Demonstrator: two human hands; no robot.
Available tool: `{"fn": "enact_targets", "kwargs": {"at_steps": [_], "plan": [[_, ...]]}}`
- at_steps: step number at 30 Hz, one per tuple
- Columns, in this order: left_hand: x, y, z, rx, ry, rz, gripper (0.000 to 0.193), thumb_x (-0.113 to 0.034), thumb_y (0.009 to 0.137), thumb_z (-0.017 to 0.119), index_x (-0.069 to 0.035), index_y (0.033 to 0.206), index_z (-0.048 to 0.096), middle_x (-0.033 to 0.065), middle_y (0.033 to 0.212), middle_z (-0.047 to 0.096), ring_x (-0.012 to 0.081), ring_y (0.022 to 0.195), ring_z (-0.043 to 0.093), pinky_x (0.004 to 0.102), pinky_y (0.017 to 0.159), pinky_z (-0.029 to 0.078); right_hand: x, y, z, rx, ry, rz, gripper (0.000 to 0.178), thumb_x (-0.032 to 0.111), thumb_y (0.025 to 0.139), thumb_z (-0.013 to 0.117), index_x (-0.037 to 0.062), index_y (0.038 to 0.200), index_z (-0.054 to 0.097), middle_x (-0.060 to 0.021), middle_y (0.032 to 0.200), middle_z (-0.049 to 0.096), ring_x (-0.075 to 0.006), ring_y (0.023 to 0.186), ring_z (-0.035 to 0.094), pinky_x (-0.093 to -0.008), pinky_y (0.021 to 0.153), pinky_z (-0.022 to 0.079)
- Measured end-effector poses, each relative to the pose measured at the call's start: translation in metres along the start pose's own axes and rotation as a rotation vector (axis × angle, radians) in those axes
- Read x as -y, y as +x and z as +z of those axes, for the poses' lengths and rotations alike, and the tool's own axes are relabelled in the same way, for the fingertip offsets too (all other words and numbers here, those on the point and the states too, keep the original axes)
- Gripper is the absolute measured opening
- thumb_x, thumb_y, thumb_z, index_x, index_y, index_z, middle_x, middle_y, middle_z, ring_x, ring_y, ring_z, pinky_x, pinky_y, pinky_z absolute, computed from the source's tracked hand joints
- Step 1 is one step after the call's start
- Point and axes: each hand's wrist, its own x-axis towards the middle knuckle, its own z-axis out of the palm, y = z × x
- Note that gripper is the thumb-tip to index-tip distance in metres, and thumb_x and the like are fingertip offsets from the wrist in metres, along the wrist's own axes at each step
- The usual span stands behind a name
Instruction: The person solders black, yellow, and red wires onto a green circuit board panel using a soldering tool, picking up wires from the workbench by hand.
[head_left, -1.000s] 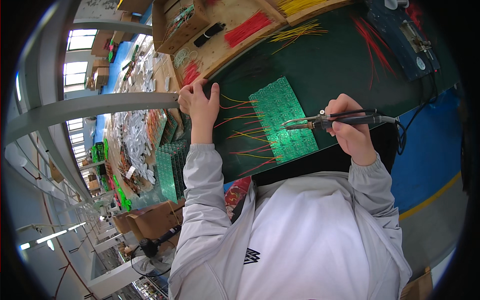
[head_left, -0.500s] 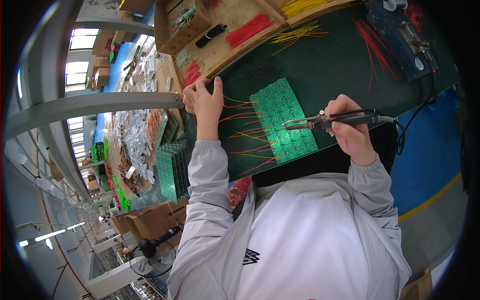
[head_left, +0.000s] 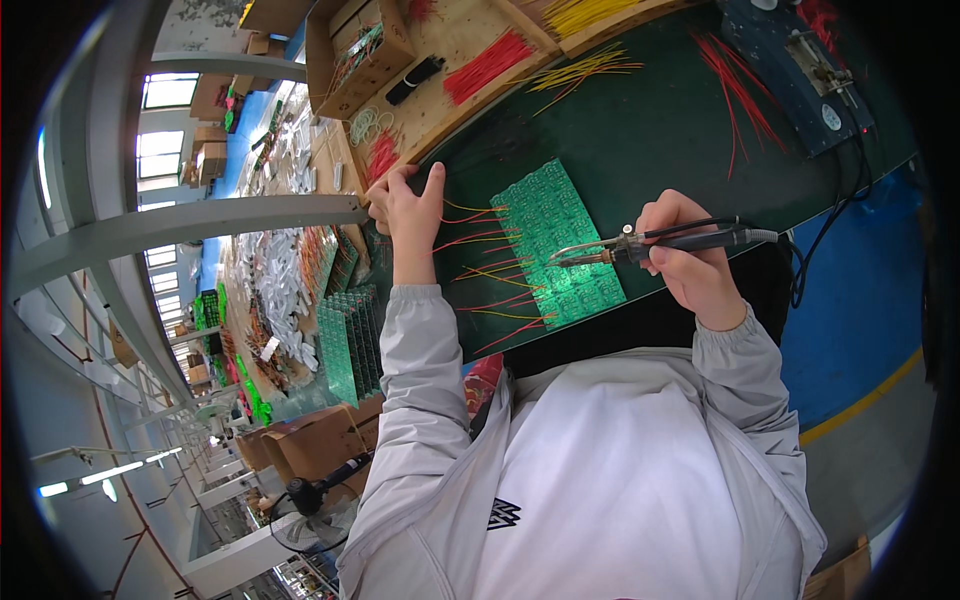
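My right hand (head_left: 692, 262) is closed round a soldering iron (head_left: 660, 242) with a thin metal guide tube above its tip. That tip is over the middle of a green circuit board panel (head_left: 565, 195) on the dark table; whether it touches cannot be made out. Pairs of red and yellow wires (head_left: 478, 240) stick out from the panel's left edge toward my left arm. My left hand (head_left: 408, 215) is at the corner of a wooden tray, beside a small heap of red wires (head_left: 381, 158). Its thumb stands apart from the bent fingers, whose tips are partly hidden.
A grey metal bar (head_left: 200, 225) ends close to my left hand. Green panels (head_left: 348, 345) stand stacked beside my left forearm. Yellow wires (head_left: 585, 72), red wires (head_left: 735, 85) and a dark blue machine (head_left: 795, 80) with a cable lie along the far side.
The whole view has shifted slightly. Both hands keep nearly the same places relative to the panel and the tray, and the soldering iron stays in my right hand.
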Motion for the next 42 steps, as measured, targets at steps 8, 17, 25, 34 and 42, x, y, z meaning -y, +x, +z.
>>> {"fn": "enact_targets", "kwargs": {"at_steps": [8,17,25,34,42], "plan": [[-0.003,-0.002,0.000,0.001,-0.007,0.010,0.060,-0.062,0.082,0.065,-0.016,0.121,0.062,0.0161,0.132,0.041,0.0400,0.125,0.037,0.0493,0.107,0.028,0.001,-0.001,-0.001,-0.003,-0.033,0.009,0.013,0.008,0.081,0.064,0.0035,0.086,0.054,0.0004,0.075,0.052,-0.0038,0.066,0.044,-0.0208,0.058,0.033],[-0.008,-0.009,-0.002,-0.029,0.044,0.129,0.048,-0.056,0.084,0.066,-0.017,0.112,0.064,0.0180,0.128,0.046,0.0386,0.119,0.043,0.0484,0.103,0.034,0.002,-0.001,-0.004,-0.015,-0.083,0.009,0.015,0.012,0.081,0.066,0.0043,0.084,0.054,0.0027,0.073,0.049,-0.0029,0.065,0.040,-0.0213,0.056,0.030],[0.001,0.003,-0.007,-0.083,0.014,0.428,0.024,-0.031,0.089,0.067,-0.012,0.103,0.067,0.0125,0.103,0.060,0.0313,0.103,0.054,0.0428,0.093,0.042,0.000,-0.001,-0.005,-0.004,-0.086,0.001,0.016,0.014,0.081,0.066,0.0041,0.084,0.053,0.0034,0.071,0.048,-0.0022,0.062,0.039,-0.0210,0.053,0.027],[0.012,0.011,-0.009,-0.221,0.040,0.579,0.018,-0.025,0.087,0.068,-0.011,0.097,0.073,0.0073,0.096,0.065,0.0294,0.092,0.061,0.0426,0.084,0.046,0.001,-0.002,-0.004,-0.015,-0.089,0.006,0.016,0.013,0.081,0.066,0.0041,0.084,0.053,0.0032,0.072,0.049,-0.0023,0.062,0.039,-0.0206,0.053,0.029],[0.006,0.003,-0.013,-0.208,0.128,0.644,0.025,-0.028,0.088,0.067,-0.014,0.108,0.075,0.0054,0.086,0.059,0.0263,0.086,0.056,0.0403,0.081,0.045,0.001,-0.001,-0.004,-0.014,-0.082,-0.003,0.014,0.010,0.080,0.064,0.0040,0.085,0.053,0.0029,0.072,0.049,-0.0026,0.063,0.040,-0.0211,0.054,0.029]]}}
